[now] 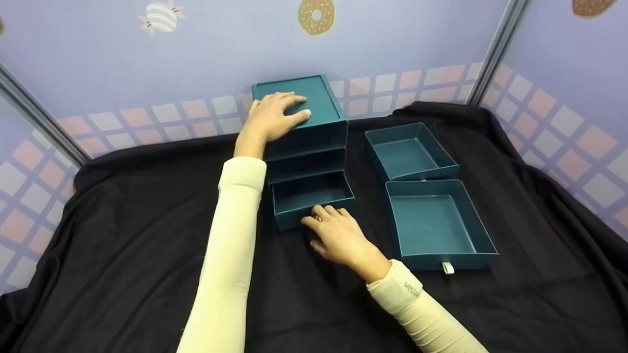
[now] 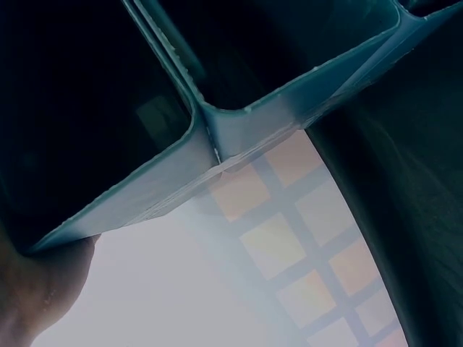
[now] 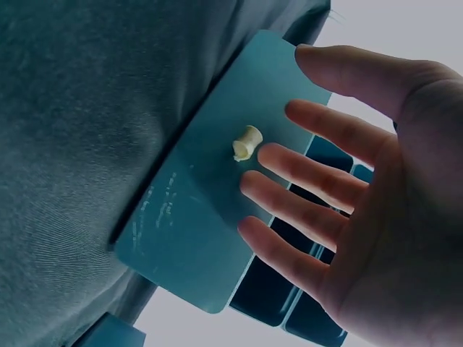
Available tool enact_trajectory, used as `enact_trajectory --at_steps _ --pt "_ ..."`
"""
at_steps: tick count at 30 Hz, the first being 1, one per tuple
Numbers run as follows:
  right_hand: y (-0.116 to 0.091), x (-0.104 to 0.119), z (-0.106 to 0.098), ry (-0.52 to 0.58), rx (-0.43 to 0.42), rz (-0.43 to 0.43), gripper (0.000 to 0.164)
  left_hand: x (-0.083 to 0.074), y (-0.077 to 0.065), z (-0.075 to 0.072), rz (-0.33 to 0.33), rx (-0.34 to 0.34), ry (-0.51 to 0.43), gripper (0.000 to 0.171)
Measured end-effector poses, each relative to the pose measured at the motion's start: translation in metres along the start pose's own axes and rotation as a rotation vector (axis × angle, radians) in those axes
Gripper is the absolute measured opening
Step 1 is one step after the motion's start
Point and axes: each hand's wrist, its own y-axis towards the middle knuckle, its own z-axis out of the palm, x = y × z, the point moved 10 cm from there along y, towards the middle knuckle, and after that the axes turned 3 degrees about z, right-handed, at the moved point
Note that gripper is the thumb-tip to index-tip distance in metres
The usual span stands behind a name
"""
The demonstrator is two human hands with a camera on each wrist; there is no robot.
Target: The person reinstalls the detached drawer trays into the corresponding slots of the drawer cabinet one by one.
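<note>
A teal drawer cabinet (image 1: 304,139) stands against the back wall, its upper openings without drawers. My left hand (image 1: 274,115) rests on the cabinet's top panel (image 1: 319,100), thumb and fingers spread. In the left wrist view, part of that hand (image 2: 51,289) shows at the cabinet's edge. The bottom drawer (image 1: 289,218) sticks partly out of the lowest opening. My right hand (image 1: 341,235) is at this drawer's front. In the right wrist view its fingers (image 3: 311,177) are extended before the front panel (image 3: 195,217), close to a small cream pull tab (image 3: 247,143).
Two teal drawers lie to the right of the cabinet: a rear one (image 1: 409,152) and a nearer one (image 1: 434,225) with a pale pull tab (image 1: 448,267). Black cloth (image 1: 147,255) covers the table. Patterned wall panels (image 1: 221,49) enclose the back and sides.
</note>
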Motion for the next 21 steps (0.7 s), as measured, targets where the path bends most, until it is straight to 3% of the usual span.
enact_trajectory --at_steps 8,21 --pt "-0.001 -0.006 0.006 -0.014 0.000 0.000 0.052 -0.003 0.001 0.000 -0.005 0.000 -0.007 0.066" --pt "0.002 -0.016 0.029 0.018 0.138 0.059 0.064 -0.001 -0.001 -0.001 -0.006 -0.002 0.003 0.067"
